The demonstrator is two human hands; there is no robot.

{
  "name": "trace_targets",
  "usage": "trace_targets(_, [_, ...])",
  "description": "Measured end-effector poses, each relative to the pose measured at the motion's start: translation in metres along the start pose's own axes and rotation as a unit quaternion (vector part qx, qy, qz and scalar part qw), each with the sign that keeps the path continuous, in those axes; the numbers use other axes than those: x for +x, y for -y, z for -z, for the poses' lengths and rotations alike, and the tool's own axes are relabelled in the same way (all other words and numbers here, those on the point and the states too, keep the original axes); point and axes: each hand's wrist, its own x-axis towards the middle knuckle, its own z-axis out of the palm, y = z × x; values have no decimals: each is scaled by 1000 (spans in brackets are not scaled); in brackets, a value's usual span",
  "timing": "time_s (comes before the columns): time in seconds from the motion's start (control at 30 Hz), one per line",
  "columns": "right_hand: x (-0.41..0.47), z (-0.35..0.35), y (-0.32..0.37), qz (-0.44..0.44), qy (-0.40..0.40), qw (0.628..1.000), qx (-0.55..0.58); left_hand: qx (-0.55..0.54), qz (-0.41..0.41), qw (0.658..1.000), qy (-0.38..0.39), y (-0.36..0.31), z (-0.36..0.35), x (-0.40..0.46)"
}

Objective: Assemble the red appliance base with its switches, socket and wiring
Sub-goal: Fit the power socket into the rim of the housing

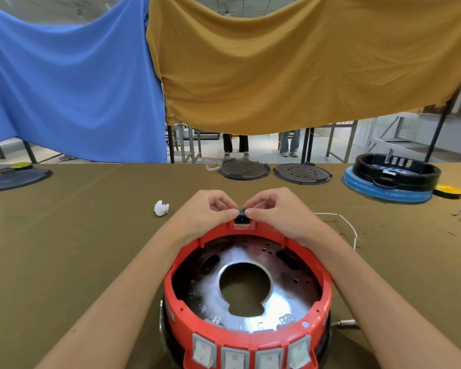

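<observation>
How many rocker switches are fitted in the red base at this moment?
4, side by side along the near wall of the red base: far left, centre-left, centre-right, far right. The frame's bottom edge crops them.

head view, forward-down, close over table (64, 235)

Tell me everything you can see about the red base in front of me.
The red base is a round ring of what looks like plastic, sitting on the olive-covered table. Inside lies a shiny metal plate with a large keyhole-shaped opening. Four pale rocker switches line its near wall. At the far rim, a small black socket sits in a notch, pinched by the left hand and right hand.
</observation>
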Motion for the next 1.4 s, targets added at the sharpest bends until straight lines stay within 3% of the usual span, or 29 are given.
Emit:
trace_targets(0.17, [3, -2, 0, 37, 64, 994, -86, -2, 58, 998, 9, -3, 0, 1])
trace_targets(0.33, [6, -5, 1, 79, 59, 986, -132, 18, 63, 998, 21, -6, -1, -1])
trace_targets(0.4, [6, -4, 1, 105, 6, 991, -78, 22, 56, 998, 22, -8, -1, -2])
trace_targets(0.5, [6, 1, -1, 73, -120, 983, 114, 31, 49, 998, 20, -8, -1, -2])
trace_targets(0.6, [4, 2, -4, 36, -77, 980, 179, 19, 25, 1000, 0, -8, 0, -4])
trace_targets(0.77, [4, 0, -1, 32, -34, 991, 122, 22, -59, 998, 1, -9, -2, -6])
trace_targets(0.93, [2, -1, 3, 57, -23, 998, 17, 43, -93, 995, -12, -9, -3, -6])
trace_targets(1.13, [2, -1, 2, 75, 7, 996, 47, 44, -114, 992, -17, -11, -2, -7])
trace_targets(1.4, [2, 0, 0, 110, -81, 990, 27, 14, -118, 992, -47, -13, -2, -10])
